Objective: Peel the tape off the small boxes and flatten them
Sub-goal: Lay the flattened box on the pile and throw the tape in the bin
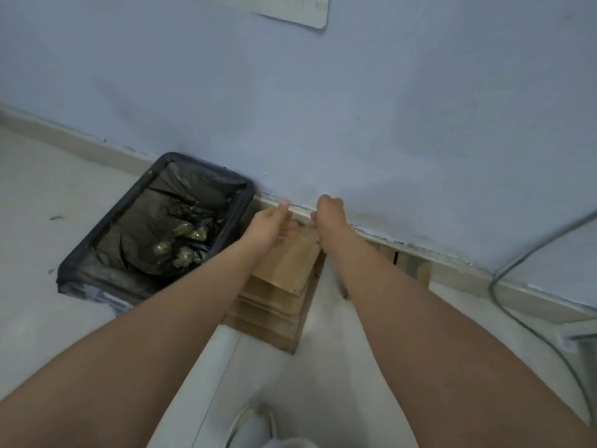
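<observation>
cardboard box [292, 257], flattened, sits held above a stack of flattened boxes [274, 313] on the floor [48, 189] by the wall. left hand [269, 227] grips its near-left edge, fingers curled under. right hand [329, 218] is fisted at its far-right corner, seemingly pinching it. black-lined bin [155, 231] stands just left of the stack.

Bin [97, 253] left of cardboard stack [274, 305], wall [355, 124] just behind, bare floor [323, 367] nearer.
</observation>
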